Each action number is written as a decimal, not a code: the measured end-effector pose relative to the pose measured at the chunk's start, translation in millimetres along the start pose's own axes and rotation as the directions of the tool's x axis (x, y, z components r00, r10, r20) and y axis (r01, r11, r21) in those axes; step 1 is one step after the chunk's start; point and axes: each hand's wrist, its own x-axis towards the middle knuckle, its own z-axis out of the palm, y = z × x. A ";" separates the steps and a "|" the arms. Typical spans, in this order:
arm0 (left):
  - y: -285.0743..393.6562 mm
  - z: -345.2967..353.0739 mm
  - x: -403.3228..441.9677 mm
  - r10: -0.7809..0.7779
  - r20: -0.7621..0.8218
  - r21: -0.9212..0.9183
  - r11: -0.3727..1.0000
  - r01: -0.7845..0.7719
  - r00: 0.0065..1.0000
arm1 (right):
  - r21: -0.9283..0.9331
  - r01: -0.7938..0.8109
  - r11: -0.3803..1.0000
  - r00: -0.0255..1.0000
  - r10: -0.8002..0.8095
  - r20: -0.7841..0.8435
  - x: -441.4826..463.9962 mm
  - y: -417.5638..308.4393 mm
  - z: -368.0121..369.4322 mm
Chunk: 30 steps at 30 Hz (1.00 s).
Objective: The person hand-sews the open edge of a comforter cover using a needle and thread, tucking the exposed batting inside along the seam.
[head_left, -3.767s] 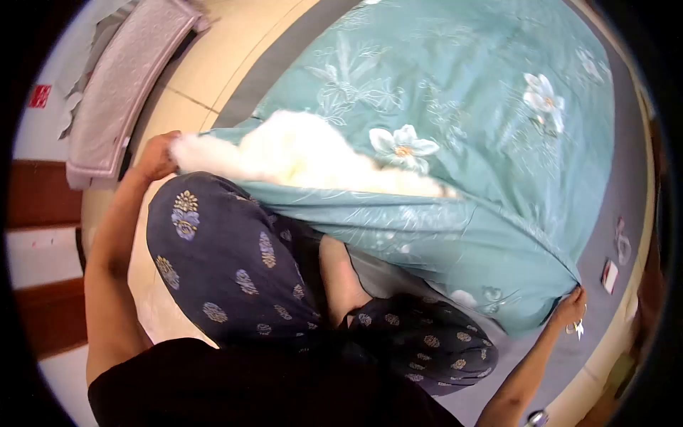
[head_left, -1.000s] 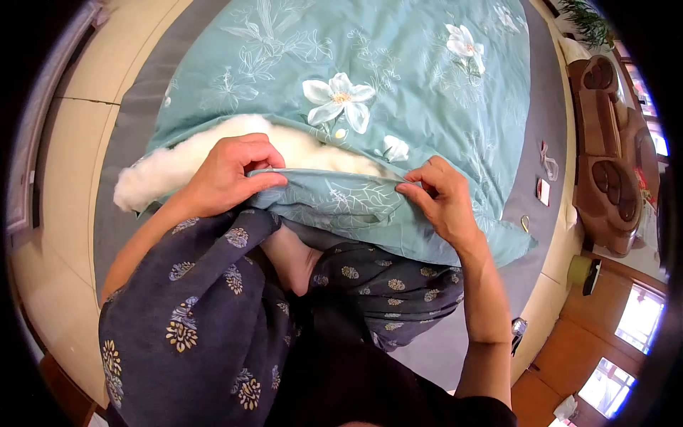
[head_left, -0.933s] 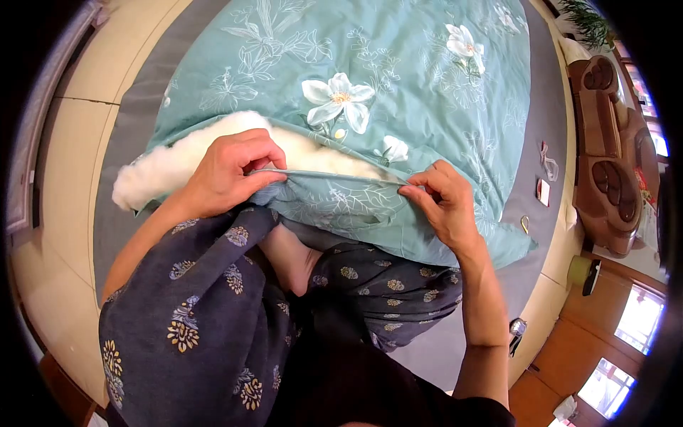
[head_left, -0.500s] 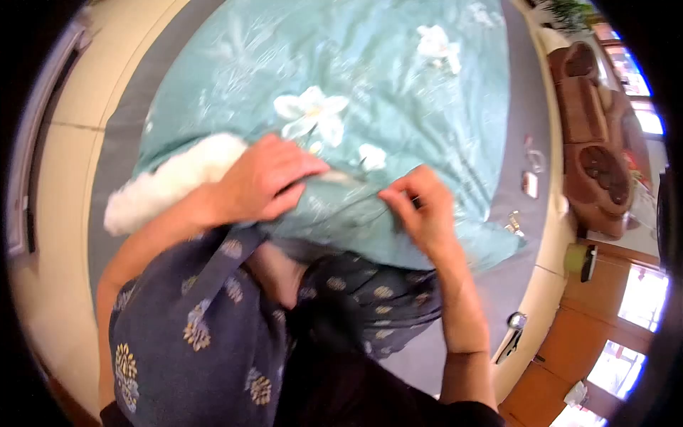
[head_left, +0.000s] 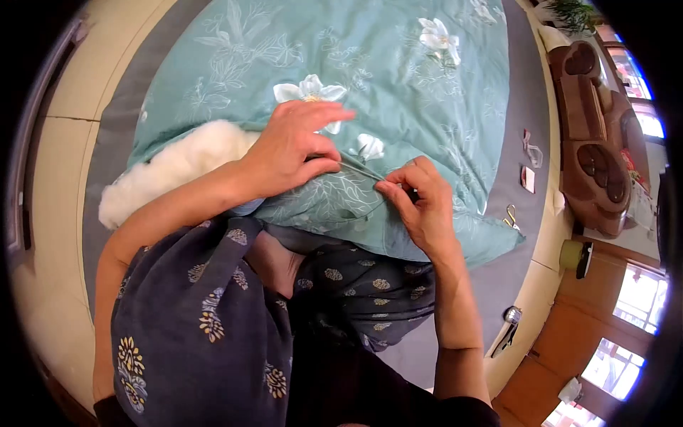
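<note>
A teal quilt cover (head_left: 277, 57) with white flowers lies spread before me, its near edge folded over. My left hand (head_left: 295, 149) holds the cover's edge between thumb and a finger, while its other fingers stretch out above the cloth. A little to the right, my right hand (head_left: 420, 196) pinches the same edge with thumb and forefinger. The stretch of edge between them looks taut. Fluffy white filling (head_left: 178, 156) bulges from the opening on the left, partly behind my left forearm. Whether a needle or thread is in my fingers, I cannot make out.
Beneath the cover is a grey mat (head_left: 114, 178) on a tiled floor (head_left: 60, 171). Gold-handled scissors (head_left: 510, 217) lie by the cover's right corner, near a small white-and-red packet (head_left: 527, 179). A brown sofa (head_left: 587, 121) stands at the right. My knees in patterned dark trousers (head_left: 377, 292) border the cover.
My left hand's upper fingers have lifted and straightened away from the cloth, and that hand sits slightly farther right and higher. My right hand keeps its pinch, shifted slightly up.
</note>
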 end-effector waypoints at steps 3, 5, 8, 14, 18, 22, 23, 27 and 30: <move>-1.4 -3.4 1.3 -0.178 0.209 -0.124 0.971 0.207 0.961 | 0.003 0.013 1.000 1.000 -0.013 0.004 0.0 -4.3 1.8; 0.8 -7.2 0.1 -0.188 0.176 -0.148 0.965 0.215 0.966 | -0.007 0.020 1.000 1.000 -0.020 -0.001 -1.2 -8.1 -2.1; 3.3 -8.6 -0.9 -0.167 0.160 -0.119 0.975 0.187 0.973 | -0.011 0.023 1.000 1.000 -0.023 -0.007 5.3 -8.7 -5.4; 0.3 -5.7 -2.1 -0.030 0.091 -0.098 0.994 0.039 0.995 | -0.004 0.032 0.999 0.999 -0.032 -0.032 14.6 -6.9 -3.5; 0.1 -4.2 -5.2 0.002 0.022 -0.144 0.990 0.001 1.000 | -0.011 0.039 0.999 0.998 -0.039 -0.047 17.4 -7.9 -6.4; 1.7 -6.8 -6.7 -0.019 0.024 -0.149 0.989 0.022 1.000 | -0.012 0.052 0.999 0.997 -0.053 -0.054 17.2 -9.5 -7.1; 2.2 -6.2 -6.5 -0.019 0.018 -0.131 0.991 0.021 1.000 | -0.013 0.058 0.998 0.997 -0.058 -0.055 18.6 -9.3 -7.3; 4.9 -2.2 -5.0 -0.069 -0.007 -0.123 0.990 0.068 0.998 | -0.016 0.071 0.997 0.996 -0.072 -0.057 15.5 -12.7 -6.4; 2.3 -0.9 -7.2 -0.052 0.000 -0.105 0.993 0.052 0.999 | -0.018 0.077 0.997 0.995 -0.078 -0.057 21.8 -16.0 -2.7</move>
